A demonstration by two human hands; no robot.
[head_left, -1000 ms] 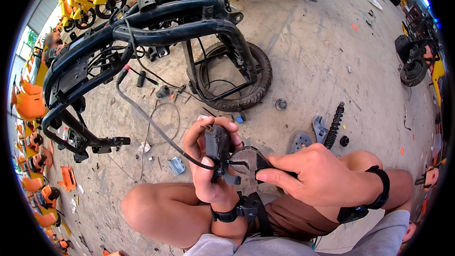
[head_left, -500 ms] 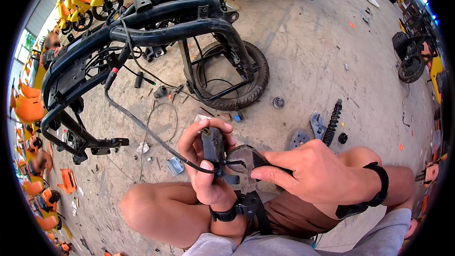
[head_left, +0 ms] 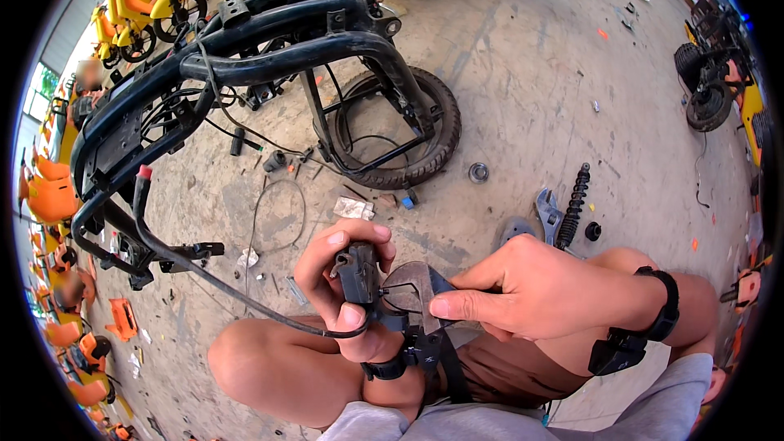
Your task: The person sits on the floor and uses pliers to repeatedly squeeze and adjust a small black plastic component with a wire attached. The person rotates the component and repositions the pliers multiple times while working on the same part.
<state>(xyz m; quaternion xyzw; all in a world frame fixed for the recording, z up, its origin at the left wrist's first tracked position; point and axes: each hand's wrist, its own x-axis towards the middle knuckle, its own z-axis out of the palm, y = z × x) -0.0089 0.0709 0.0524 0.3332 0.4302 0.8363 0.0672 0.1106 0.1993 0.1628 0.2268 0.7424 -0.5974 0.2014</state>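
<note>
My left hand (head_left: 347,278) is closed around a small black block-shaped part (head_left: 357,272), its fingers over the top and the thumb low on the near side. A thick black cable (head_left: 220,288) with a red end (head_left: 144,171) runs from beside that thumb out to the left. At the part's right side is a thin black bent rod that looks like a hex key (head_left: 398,285). My right hand (head_left: 531,290) pinches toward its outer end between thumb and forefinger. Behind the rod is a dark grey curved surface I cannot identify.
A bare black scooter frame (head_left: 269,57) and a tyred wheel (head_left: 445,126) lie ahead. On the concrete floor are an adjustable wrench (head_left: 548,214), a shock absorber (head_left: 575,204), a metal ring (head_left: 478,172) and an orange piece (head_left: 122,318). Yellow scooters (head_left: 167,4) stand at the far left.
The cable's red end has swung left and down, away from the frame's middle. My left hand has tilted slightly, moving the black part left and down; my right hand keeps its pinch.
</note>
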